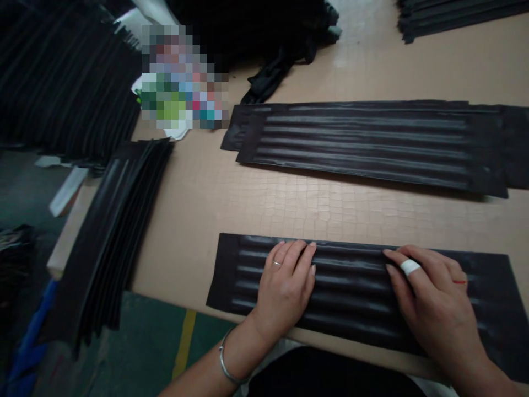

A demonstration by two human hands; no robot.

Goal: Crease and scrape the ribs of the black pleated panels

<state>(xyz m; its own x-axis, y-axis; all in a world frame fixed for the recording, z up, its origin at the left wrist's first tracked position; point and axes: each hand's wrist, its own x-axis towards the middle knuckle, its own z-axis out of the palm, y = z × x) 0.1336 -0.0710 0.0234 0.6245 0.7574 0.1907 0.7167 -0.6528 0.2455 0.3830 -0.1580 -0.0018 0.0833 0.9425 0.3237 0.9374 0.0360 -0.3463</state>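
A black ribbed panel (pixel 351 286) of leather-like or plastic-like sheet lies at the table's near edge, its raised ridges running lengthwise. My left hand (pixel 287 281) rests on it left of the middle, fingers bent together over the far edge and thumb alongside, closed on the panel. Farther right, my right hand (pixel 433 292), with white tape round one finger, has its index finger and thumb drawn close at the upper ridges, also closed on it. The panel's underside is hidden.
More ribbed panels (pixel 372 143) lie overlapping beyond my hands. To the left, a fanned stack of panels (pixel 111 231) hangs over the table edge. Dark piles (pixel 264 27) stand at the back, near a pixelated bright item (pixel 177 82). The tan table (pixel 190 220) ends above a green floor (pixel 144 342).
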